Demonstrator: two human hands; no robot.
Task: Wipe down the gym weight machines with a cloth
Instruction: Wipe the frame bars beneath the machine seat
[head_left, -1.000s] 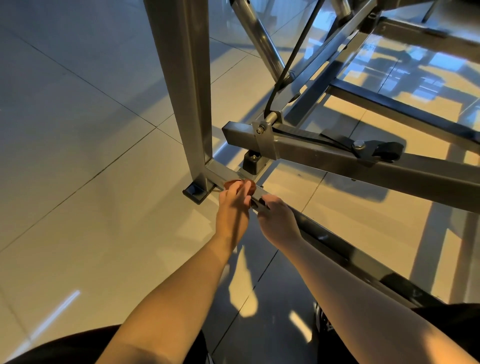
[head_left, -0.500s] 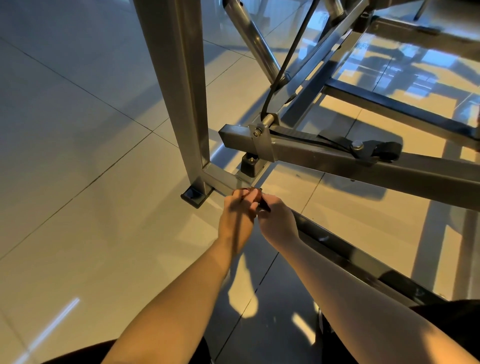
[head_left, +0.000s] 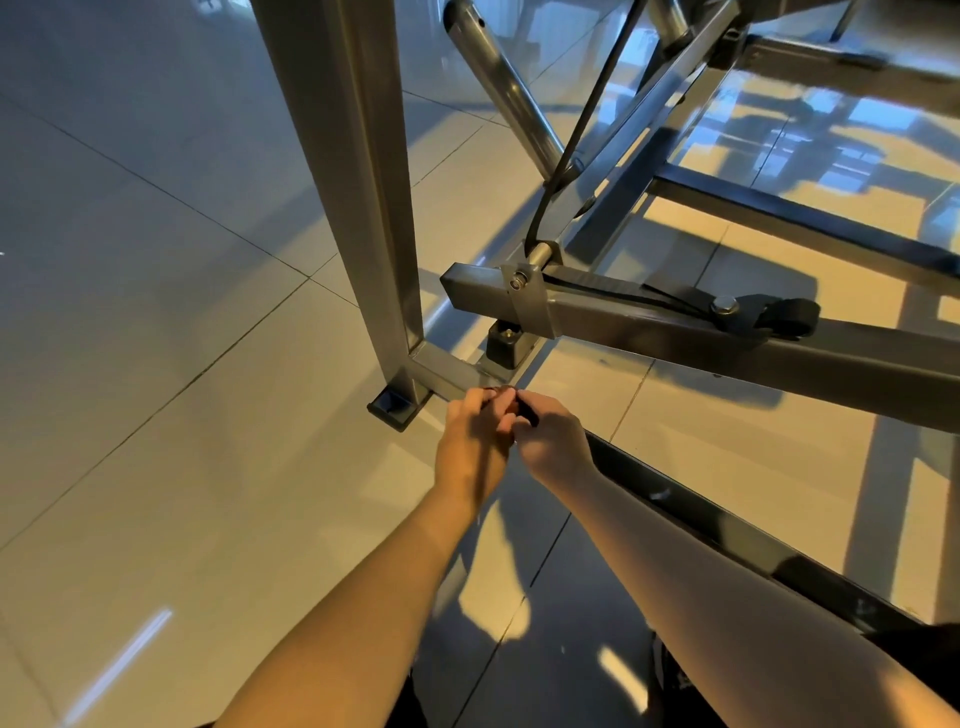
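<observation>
Both hands curled together, fingers bunched; can't tell what they're gripping, no cloth visible. Left hand touches right hand, both on the base bar, upright post just beyond on tiled floor.

Warm, low sunlight falls from the right across the glossy pale tiled floor, throwing long dark shadows beside the grey square-tube steel machine frame. Glare streaks its lower left; edges bend, slightly soft.
</observation>
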